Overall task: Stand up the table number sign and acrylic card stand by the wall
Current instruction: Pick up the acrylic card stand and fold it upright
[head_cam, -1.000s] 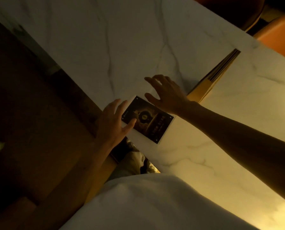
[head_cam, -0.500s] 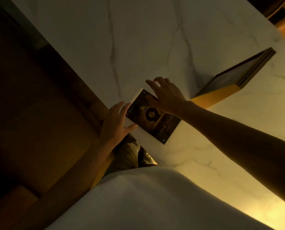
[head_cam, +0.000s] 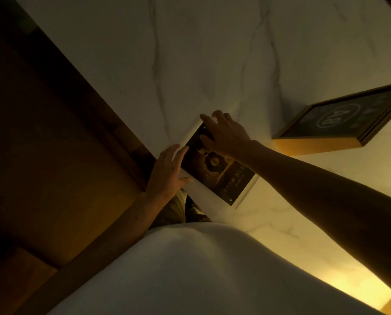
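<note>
The acrylic card stand [head_cam: 221,178], a clear plate with a dark printed card, lies near the table's left edge. My right hand [head_cam: 226,135] rests on its far end, fingers spread over the top corner. My left hand [head_cam: 169,173] touches its left side, thumb at the lower edge and fingers against the card; whether either hand grips it I cannot tell for sure. The table number sign [head_cam: 346,119], a dark panel with a circled number and a glowing yellow base, sits to the right, apart from both hands.
The white marble table [head_cam: 190,64] stretches ahead. Dark wooden boards [head_cam: 53,144] run along its left edge. My white shirt [head_cam: 201,269] fills the bottom of the view. Warm light glows at the lower right.
My right hand came down onto the card stand's far end and my left hand closed in on its left side. The view shifted, so the number sign's face now shows.
</note>
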